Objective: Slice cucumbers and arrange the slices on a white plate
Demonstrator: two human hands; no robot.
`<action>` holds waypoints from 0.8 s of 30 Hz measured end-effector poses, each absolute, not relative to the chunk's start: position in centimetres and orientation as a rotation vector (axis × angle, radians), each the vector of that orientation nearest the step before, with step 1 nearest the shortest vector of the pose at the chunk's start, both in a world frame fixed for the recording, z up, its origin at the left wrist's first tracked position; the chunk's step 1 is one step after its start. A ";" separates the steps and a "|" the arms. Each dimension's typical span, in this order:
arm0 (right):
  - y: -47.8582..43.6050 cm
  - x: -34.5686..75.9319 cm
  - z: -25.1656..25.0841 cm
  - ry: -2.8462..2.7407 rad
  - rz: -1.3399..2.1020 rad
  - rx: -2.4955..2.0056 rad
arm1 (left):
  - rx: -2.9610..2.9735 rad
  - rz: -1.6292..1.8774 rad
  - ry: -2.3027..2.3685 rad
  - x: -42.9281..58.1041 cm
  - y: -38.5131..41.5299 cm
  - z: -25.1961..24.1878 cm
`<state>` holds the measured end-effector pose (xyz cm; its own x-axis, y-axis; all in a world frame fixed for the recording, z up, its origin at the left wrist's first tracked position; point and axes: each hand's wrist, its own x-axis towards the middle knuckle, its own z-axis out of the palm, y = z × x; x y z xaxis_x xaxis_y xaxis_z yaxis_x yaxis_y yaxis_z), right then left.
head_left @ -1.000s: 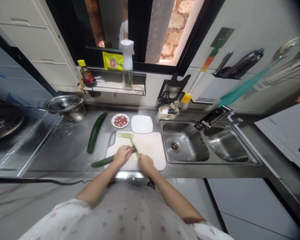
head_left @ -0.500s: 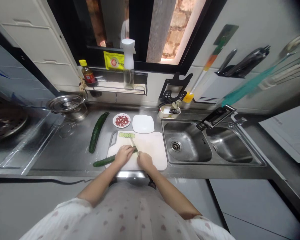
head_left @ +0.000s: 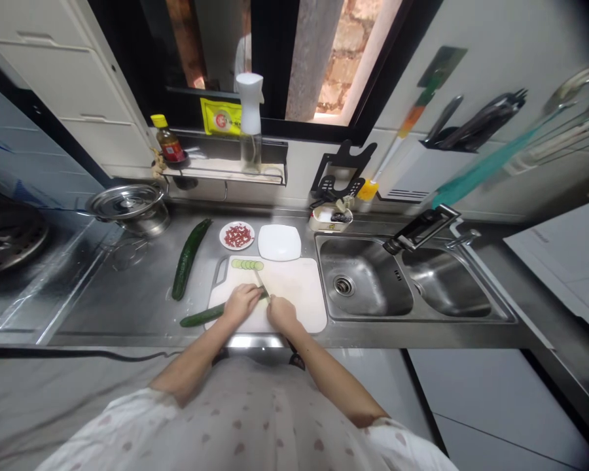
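Note:
My left hand (head_left: 243, 303) is closed over a dark green cucumber (head_left: 202, 317), which lies slantwise across the lower left of the white cutting board (head_left: 299, 294). Its uncut end sticks out past the board's left edge. In my right hand (head_left: 281, 313) is a knife (head_left: 260, 277), the handle inside the fist and the blade pointing up and left, at the cucumber's right end by my left fingertips. Whether the edge is in the flesh I cannot tell. A row of overlapping cucumber slices (head_left: 247, 265) rests near the board's top edge.
Behind the board are a plate of chopped red pieces (head_left: 236, 235) and a white square plate (head_left: 279, 243). A second cucumber (head_left: 191, 259) lies on the steel counter to the left. A double sink (head_left: 368, 278) adjoins the right, a lidded pot (head_left: 129, 208) the back left.
The whole view has shifted slightly to the left. Both hands keep nearly the same place on the board, and the slices lie as before.

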<state>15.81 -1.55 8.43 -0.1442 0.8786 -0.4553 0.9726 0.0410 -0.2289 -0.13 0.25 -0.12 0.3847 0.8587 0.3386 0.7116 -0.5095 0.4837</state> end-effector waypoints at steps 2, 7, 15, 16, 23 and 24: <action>-1.5 15.7 8.5 2.127 -0.728 1.918 | 2.392 0.818 1.389 -0.1 0.3 -0.1; -2.6 16.5 8.4 2.107 -0.732 1.924 | 2.402 0.814 1.387 -0.1 0.3 -0.1; -2.7 16.5 8.2 2.110 -0.715 1.916 | 2.382 0.829 1.392 0.0 0.3 -0.2; -2.5 16.4 8.2 2.115 -0.712 1.918 | 2.384 0.828 1.393 0.0 0.3 -0.3; -2.7 16.6 8.1 2.107 -0.713 1.906 | 2.404 0.826 1.391 -0.1 0.3 -0.3; -2.9 16.7 8.1 2.106 -0.711 1.905 | 2.406 0.827 1.392 -0.1 0.3 -0.3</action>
